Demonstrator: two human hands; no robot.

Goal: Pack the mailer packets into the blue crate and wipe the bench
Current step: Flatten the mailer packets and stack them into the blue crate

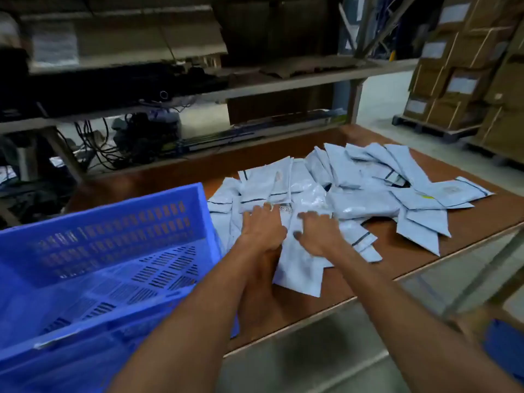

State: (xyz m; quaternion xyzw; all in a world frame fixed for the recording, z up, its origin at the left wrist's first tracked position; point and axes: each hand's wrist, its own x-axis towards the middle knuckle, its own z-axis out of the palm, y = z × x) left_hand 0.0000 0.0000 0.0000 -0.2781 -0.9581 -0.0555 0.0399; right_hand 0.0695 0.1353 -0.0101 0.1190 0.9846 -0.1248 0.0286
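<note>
Head view: packets [354, 194] lie heaped at centre-right on the bench [382, 268]. Left hand [262, 231] rests flat on the near packets, fingers straight. Right hand [319, 235] lies beside it, fingers blurred, grasp undetermined. Crate [113, 231] stands lower left, nearer the left hand.
</note>
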